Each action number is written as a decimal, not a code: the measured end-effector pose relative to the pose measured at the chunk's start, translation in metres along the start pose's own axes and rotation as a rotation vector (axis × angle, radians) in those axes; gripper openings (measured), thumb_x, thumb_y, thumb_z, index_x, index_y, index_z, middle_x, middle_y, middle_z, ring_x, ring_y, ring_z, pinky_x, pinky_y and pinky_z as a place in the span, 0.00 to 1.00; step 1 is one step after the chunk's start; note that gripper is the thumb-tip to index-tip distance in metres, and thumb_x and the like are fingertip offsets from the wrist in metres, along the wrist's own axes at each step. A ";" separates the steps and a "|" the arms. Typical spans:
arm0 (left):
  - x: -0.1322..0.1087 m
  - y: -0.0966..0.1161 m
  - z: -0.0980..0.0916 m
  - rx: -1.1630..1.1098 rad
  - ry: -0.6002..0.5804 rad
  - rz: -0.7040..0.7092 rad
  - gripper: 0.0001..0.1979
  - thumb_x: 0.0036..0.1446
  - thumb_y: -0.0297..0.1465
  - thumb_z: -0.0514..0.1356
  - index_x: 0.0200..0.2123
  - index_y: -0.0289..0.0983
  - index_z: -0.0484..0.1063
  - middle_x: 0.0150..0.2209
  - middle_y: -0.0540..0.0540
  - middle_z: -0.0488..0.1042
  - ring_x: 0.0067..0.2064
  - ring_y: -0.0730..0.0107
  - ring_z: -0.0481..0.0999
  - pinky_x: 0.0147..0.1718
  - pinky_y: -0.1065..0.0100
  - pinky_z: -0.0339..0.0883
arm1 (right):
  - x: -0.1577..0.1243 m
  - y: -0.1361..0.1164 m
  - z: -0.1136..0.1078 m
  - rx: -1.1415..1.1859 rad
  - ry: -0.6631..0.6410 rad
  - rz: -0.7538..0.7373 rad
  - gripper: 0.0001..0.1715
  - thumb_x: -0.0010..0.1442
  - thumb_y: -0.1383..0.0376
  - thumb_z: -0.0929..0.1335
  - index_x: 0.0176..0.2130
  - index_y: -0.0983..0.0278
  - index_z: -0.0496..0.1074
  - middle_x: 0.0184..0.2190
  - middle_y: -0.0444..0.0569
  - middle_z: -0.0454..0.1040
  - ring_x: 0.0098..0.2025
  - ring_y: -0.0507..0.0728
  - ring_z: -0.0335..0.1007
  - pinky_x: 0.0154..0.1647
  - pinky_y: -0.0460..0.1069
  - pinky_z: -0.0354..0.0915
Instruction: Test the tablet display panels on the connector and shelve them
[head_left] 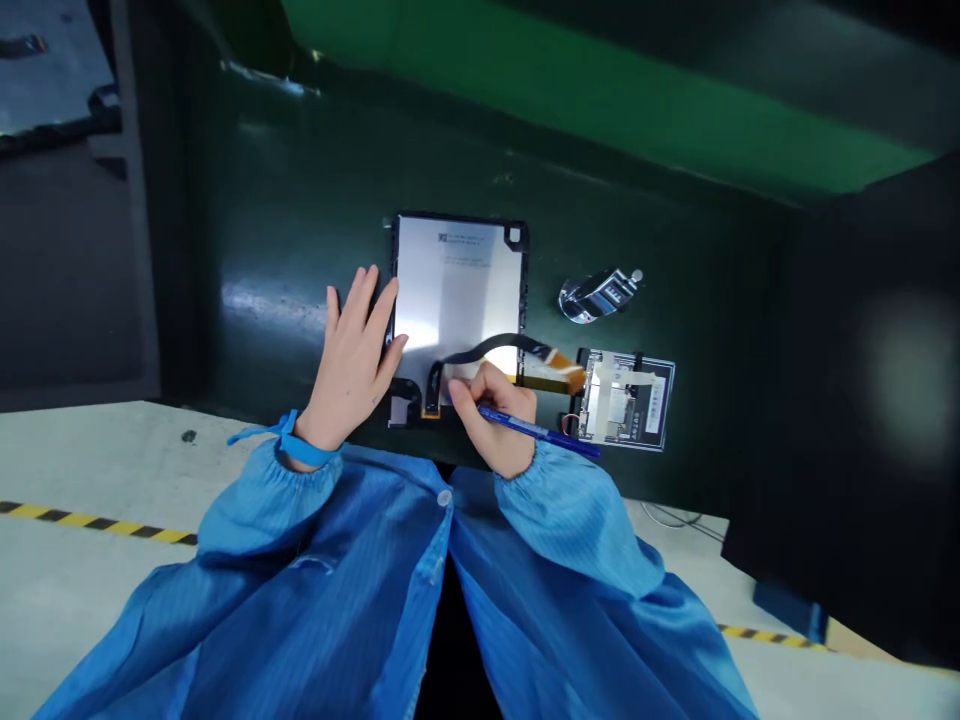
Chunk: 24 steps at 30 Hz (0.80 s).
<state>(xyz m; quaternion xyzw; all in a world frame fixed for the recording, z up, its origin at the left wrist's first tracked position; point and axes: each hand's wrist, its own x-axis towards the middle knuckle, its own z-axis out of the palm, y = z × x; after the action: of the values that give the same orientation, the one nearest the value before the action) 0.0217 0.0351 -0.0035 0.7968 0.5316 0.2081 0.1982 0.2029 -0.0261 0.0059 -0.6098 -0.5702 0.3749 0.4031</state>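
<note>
A flat display panel (457,290) with a silvery back and black frame lies on the dark green work surface in front of me. My left hand (352,360) rests at its left edge, fingers stretched out and spread, the thumb tip over the panel. My right hand (499,415) is closed around a blue pen (540,433) above the panel's lower right part; the pen's tip is hidden by the fingers. A black flex cable (487,346) curves from the panel's lower edge to the right, ending in an orange connector end (566,370).
Right of the panel lies a small circuit board in a clear case (626,400), wired to the cable. Behind it stands a shiny metal instrument (600,295). Dark partitions (832,400) flank the surface. Another panel (52,65) shows at the far left.
</note>
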 end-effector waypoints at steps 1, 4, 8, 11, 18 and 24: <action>0.000 0.000 0.000 -0.005 0.000 0.001 0.30 0.69 0.43 0.46 0.69 0.38 0.53 0.72 0.33 0.52 0.74 0.48 0.46 0.69 0.38 0.36 | 0.000 0.001 0.001 -0.040 0.010 -0.032 0.22 0.63 0.59 0.67 0.23 0.59 0.53 0.15 0.37 0.54 0.17 0.48 0.51 0.21 0.46 0.54; 0.000 0.000 -0.002 -0.013 -0.002 0.002 0.30 0.69 0.44 0.45 0.69 0.37 0.53 0.72 0.33 0.51 0.73 0.46 0.46 0.68 0.38 0.36 | -0.002 0.001 0.001 -0.120 -0.007 -0.094 0.21 0.63 0.63 0.66 0.22 0.59 0.52 0.15 0.37 0.53 0.17 0.49 0.51 0.22 0.47 0.56; 0.000 0.000 -0.001 -0.016 -0.006 0.002 0.30 0.70 0.44 0.44 0.69 0.36 0.53 0.72 0.32 0.51 0.73 0.47 0.47 0.69 0.39 0.36 | -0.002 0.000 0.002 -0.193 -0.022 -0.171 0.21 0.62 0.67 0.65 0.23 0.60 0.52 0.15 0.38 0.53 0.17 0.49 0.51 0.23 0.47 0.56; 0.000 0.000 -0.001 -0.021 -0.009 0.005 0.30 0.70 0.44 0.44 0.69 0.36 0.53 0.72 0.32 0.51 0.73 0.48 0.46 0.69 0.39 0.35 | -0.003 0.002 0.004 -0.174 -0.007 -0.177 0.21 0.61 0.68 0.66 0.22 0.60 0.52 0.15 0.37 0.53 0.17 0.49 0.51 0.22 0.47 0.55; -0.001 -0.001 -0.002 -0.082 0.022 -0.003 0.30 0.70 0.46 0.45 0.69 0.38 0.53 0.71 0.34 0.53 0.73 0.50 0.48 0.69 0.40 0.35 | -0.010 0.003 -0.010 0.030 -0.036 -0.243 0.10 0.66 0.59 0.70 0.33 0.59 0.72 0.27 0.43 0.77 0.28 0.53 0.74 0.32 0.48 0.72; -0.004 -0.005 -0.012 -0.264 0.247 -0.060 0.25 0.70 0.43 0.47 0.65 0.40 0.60 0.67 0.38 0.63 0.69 0.58 0.60 0.67 0.55 0.53 | -0.015 0.003 0.004 -0.458 -0.374 -0.677 0.30 0.67 0.55 0.68 0.63 0.66 0.66 0.62 0.58 0.69 0.66 0.63 0.64 0.72 0.64 0.54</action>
<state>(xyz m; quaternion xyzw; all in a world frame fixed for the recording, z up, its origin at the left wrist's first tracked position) 0.0104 0.0338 0.0034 0.7160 0.5436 0.3661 0.2403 0.1998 -0.0405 0.0013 -0.3841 -0.8690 0.1896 0.2478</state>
